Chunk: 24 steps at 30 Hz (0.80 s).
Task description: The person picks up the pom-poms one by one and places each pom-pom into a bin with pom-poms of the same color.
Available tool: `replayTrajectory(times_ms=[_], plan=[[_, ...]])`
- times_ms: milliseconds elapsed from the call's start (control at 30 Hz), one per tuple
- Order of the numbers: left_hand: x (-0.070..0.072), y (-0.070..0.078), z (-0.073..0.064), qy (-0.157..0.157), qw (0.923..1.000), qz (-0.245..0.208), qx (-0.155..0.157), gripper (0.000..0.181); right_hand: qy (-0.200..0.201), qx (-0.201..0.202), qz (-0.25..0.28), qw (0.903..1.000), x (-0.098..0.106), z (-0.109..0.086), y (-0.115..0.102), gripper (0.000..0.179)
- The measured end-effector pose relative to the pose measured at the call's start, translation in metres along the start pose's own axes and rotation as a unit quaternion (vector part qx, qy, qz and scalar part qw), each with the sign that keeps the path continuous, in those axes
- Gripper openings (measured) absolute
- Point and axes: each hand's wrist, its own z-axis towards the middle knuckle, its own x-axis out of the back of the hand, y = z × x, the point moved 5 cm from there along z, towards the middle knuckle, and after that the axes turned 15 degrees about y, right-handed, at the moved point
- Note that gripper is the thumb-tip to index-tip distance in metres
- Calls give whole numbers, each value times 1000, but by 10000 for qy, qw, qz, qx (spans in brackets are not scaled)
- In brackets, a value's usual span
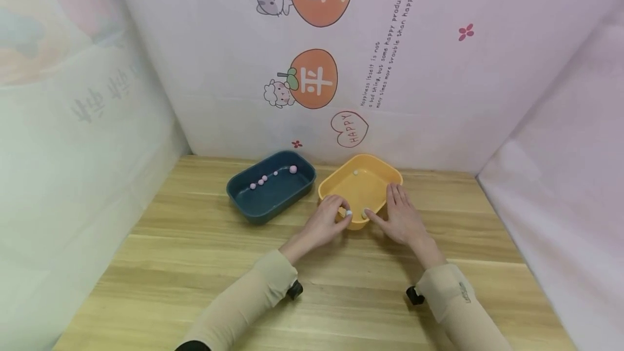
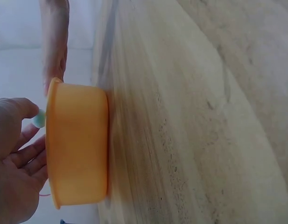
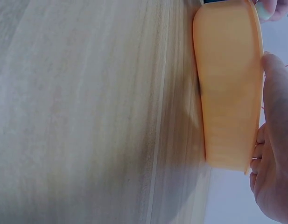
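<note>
My left hand is at the front left rim of the yellow tub. Between thumb and forefinger it pinches a small pale green ball, held at rim height in the left wrist view. My right hand lies along the tub's right side, fingers straight over the rim. The right thumb points inward at the front corner, its tip right beside another small pale ball inside. A third pale ball sits near the back of the tub.
To the left, a dark blue tub holds several pink balls. Both tubs stand on a wooden table, close to the printed cloth behind. White cloth walls border both sides.
</note>
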Motion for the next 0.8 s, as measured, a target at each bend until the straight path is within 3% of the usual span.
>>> replayTrajectory(times_ms=[267, 567, 800], plan=[[-12, -5, 12, -55, 9998, 172, 40, 14, 15, 6, -50, 10000, 0, 1, 1, 111], [-23, -5, 30, 114, 9996, 236, 76, 15, 28, 8, -32, 10000, 2, 2, 4, 111], [-28, -10, 30, 205, 9990, 380, 63, 20, -22, -16, -54, 10000, 2, 2, 5, 110]])
